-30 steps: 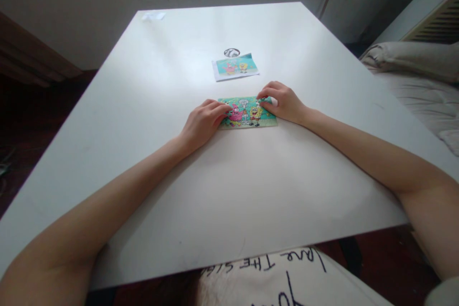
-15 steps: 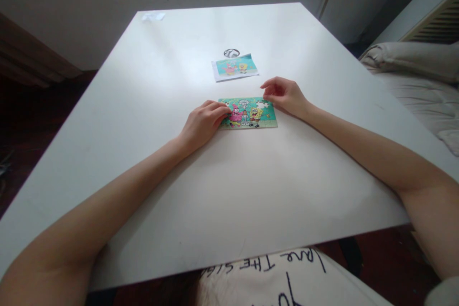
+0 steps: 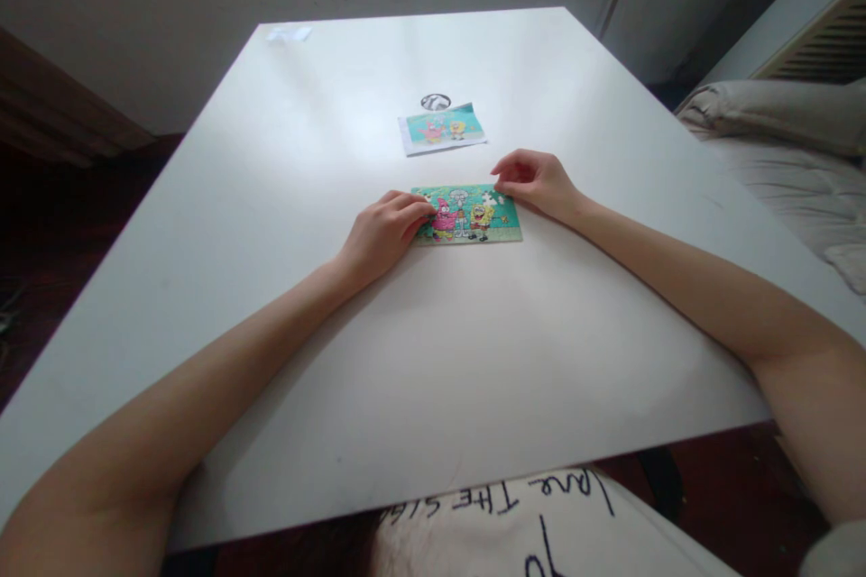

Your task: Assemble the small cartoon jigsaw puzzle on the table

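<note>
A small cartoon jigsaw puzzle [image 3: 466,221] lies flat on the white table [image 3: 460,361], showing a pink, a pale blue-green and a yellow figure on green. White gaps show near its upper right corner, with a smaller pale patch at the upper left. My left hand [image 3: 385,230] holds the puzzle's left edge, fingers bent and thumb over the border. At the upper right corner, my right hand [image 3: 534,180] has thumb and index finger pinched on a small green puzzle piece at the gap, mostly hidden by the fingertips.
Beyond the puzzle lies a picture sheet [image 3: 443,128] with similar cartoon figures, next to a round hole [image 3: 436,102] in the tabletop. A whitish slip [image 3: 290,34] rests at the far left corner. A padded seat [image 3: 778,162] stands to the right.
My right fingertips have shifted slightly down onto the puzzle's upper right corner. The white gap there looks smaller, with green now in part of it. My left hand stays in place.
</note>
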`<state>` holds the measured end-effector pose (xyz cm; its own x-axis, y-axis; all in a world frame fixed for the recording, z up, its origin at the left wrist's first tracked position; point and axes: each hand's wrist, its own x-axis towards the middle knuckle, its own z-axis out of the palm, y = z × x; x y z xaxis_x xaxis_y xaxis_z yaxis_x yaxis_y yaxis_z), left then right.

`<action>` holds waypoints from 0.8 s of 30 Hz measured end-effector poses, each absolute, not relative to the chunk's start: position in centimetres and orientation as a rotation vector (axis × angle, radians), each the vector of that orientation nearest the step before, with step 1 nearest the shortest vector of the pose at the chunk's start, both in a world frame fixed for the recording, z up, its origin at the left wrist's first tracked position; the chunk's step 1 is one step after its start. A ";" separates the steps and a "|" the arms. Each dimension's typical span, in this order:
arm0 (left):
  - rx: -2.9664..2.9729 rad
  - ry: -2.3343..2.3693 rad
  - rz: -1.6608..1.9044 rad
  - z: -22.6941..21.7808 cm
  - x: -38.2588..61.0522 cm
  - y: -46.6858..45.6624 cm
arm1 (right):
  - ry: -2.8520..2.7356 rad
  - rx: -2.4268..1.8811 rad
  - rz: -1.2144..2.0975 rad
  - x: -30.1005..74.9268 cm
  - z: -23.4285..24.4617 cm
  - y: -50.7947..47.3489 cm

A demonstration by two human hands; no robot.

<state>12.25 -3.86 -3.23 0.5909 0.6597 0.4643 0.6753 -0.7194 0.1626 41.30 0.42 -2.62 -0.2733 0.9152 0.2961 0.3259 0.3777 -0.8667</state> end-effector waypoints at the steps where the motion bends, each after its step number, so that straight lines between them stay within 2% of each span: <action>1: -2.771 -1.162 -0.788 -3.2 12.2 -3.9 | -1.819 -1.085 0.865 41.3 -2.7 0.4; 24: -2.782 -1.163 -0.805 -3.3 12.3 -3.8 | -2.044 -1.080 0.692 41.2 -2.2 0.2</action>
